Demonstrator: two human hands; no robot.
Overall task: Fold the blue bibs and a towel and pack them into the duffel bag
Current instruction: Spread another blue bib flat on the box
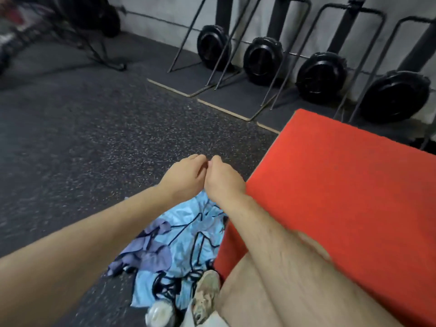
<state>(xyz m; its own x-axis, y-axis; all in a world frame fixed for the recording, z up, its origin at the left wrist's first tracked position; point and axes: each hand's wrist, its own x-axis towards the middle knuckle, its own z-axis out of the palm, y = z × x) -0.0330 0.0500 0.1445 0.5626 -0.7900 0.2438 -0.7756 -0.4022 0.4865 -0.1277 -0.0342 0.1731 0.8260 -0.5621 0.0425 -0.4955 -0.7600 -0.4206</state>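
Nearby, red box (342, 197) sits rt of blue bibs (179, 244) — wheels (320, 75) behind.

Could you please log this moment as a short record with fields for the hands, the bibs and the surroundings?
left hand: held out over the floor, fingers curled, holding nothing visible
right hand: beside the left, touching it, fingers curled
blue bibs: unfolded heap on the floor, below the arms
red box: right of the heap
duffel bag: not in view
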